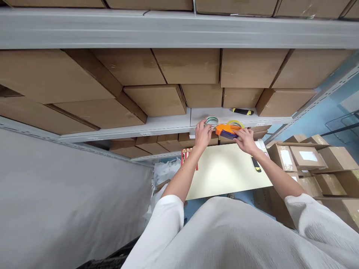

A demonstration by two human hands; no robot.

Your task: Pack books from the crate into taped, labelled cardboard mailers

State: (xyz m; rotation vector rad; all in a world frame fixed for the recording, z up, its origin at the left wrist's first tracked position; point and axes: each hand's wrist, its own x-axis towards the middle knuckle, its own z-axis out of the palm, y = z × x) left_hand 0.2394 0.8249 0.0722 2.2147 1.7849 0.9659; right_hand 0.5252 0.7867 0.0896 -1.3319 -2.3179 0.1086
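In front of the shelf, my right hand [244, 139] is closed on the rear end of an orange and dark purple tool [226, 130], which looks like a tape dispenser. My left hand [203, 131] has its fingers bent at the near edge of a roll of tape [212, 121] with a green inner ring, close to the tool's left end. Behind the tool, partly covered by it, is a yellow tape roll [235, 123]. A black and yellow utility knife [242, 111] lies on the shelf board just beyond.
Cardboard boxes [157, 101] fill the grey metal shelving [168, 129]. Below my hands is a pale tabletop [224, 168] with a red printed item [186, 154] and a second utility knife [256, 164]. Stacked cartons [333, 158] stand at the right; a grey wall [70, 194] is on the left.
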